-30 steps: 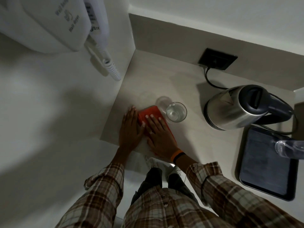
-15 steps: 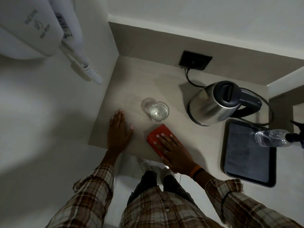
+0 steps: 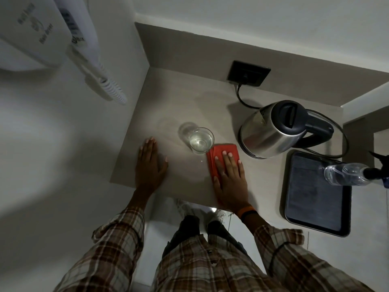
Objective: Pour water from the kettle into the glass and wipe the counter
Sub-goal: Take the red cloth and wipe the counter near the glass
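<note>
Under your right hand [image 3: 230,182] lies the red cloth [image 3: 219,154], pressed flat to the bench [image 3: 210,106]; your fingers are spread over it and its far edge shows past your fingertips. Your left hand [image 3: 150,165] rests palm down on bare bench, fingers together and thumb splayed, holding nothing, well off at 9 o'clock from the cloth.

At 11 o'clock from your right hand, the glass [image 3: 201,140] stands upright with water in it. Its base sits just beside the cloth's far left corner; whether they touch, you cannot tell. It stands between your two hands, nearer the right one.

At 2 o'clock from the cloth, the kettle [image 3: 277,129] stands on its base, lid shut, spout toward the glass, handle pointing to 3 o'clock. The cloth's right corner is close to the kettle base. Its cord [image 3: 242,98] runs back to a dark socket [image 3: 248,73] at 12 o'clock on the rear wall.

At 3 o'clock from your right hand lies a dark tray [image 3: 315,207], with a clear bottle [image 3: 345,173] over its far right corner. High at 10 o'clock a white hair dryer [image 3: 42,32] hangs on the left wall, its coiled cord [image 3: 111,87] dangling.
</note>
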